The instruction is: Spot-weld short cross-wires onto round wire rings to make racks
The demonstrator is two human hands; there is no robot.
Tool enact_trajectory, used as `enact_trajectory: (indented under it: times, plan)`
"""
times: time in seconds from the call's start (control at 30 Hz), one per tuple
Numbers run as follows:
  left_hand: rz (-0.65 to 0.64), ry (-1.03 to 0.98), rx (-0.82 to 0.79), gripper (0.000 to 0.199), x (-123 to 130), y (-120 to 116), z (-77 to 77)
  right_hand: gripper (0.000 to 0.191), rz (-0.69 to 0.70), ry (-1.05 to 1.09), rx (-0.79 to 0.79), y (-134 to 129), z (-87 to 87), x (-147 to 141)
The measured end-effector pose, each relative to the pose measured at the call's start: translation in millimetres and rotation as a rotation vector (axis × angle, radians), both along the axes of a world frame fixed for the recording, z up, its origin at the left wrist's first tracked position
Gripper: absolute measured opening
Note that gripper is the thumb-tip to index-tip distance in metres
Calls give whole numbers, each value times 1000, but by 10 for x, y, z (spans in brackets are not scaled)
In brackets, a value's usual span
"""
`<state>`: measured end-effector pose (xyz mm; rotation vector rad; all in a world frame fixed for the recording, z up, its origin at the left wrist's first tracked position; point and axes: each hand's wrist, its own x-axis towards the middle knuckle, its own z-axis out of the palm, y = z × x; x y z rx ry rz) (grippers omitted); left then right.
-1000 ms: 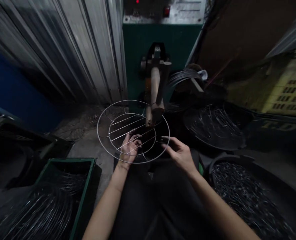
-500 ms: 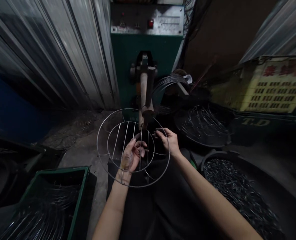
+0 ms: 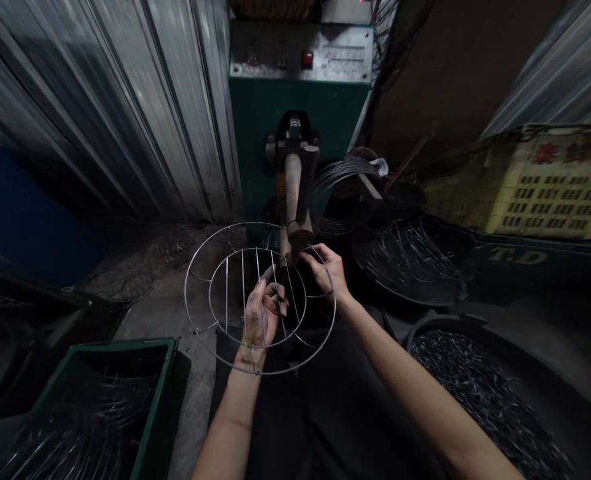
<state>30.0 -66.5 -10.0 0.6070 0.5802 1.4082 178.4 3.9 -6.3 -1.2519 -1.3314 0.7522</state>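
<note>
Round wire rack (image 3: 258,267) sits at the centre of the frame in the head view, its upper right part against or just beside the lower end of the metal rods (image 3: 294,190) of a green machine (image 3: 260,110). Five bars already span its inner ring, and several short spokes reach to the outer one; whether any spoke is missing, or what is left, cannot be told, as the part near the rods is obscured. The left hand (image 3: 268,313) lies beneath the bars, fingers partly curled; whether it grips the rack is unclear. The right hand (image 3: 329,270), at the rack's right side, has its fingertips drawn together near the rods; what they pinch, if anything, is too dark to tell.
</note>
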Motion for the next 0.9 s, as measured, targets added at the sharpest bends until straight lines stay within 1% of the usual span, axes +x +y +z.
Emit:
enact_trajectory:
  times: [0.1,0.23,0.33,0.4,0.5,0.57,0.63,0.7,0.77,0.83,0.9]
  plan:
    - [-9,3,4,41,-5,-14,13,24,4,4,7,10,-19,-12]
    - [-33,4,-2,41,-36,-11,-17,22,-2,-8,-12,78,-15,-36]
    - [-45,-19,-19,40,-62,21,-32,24,57,-21,-43,43,25,42]
    - [-81,-23,-52,40,-70,44,-28,28,84,-51,-40,-116,64,163]
    - [-137,23,-94,40,-61,43,-15,33,133,-140,-74,-512,100,379]
    - [-111,60,-85,40,-35,20,-12,37,227,-140,-154,-738,82,463]
    - [-38,85,-62,40,5,-6,-14,36,216,-68,-200,-827,37,444]
    - [59,106,-37,42,50,-16,-12,33,148,37,-212,-757,-8,340]
    - [149,124,-19,43,92,1,-5,32,108,119,-201,-584,-26,214]
    - [214,145,-9,44,124,43,3,32,88,146,-166,-400,-15,113]
    - [262,160,-13,43,146,98,2,31,65,127,-123,-265,10,55]
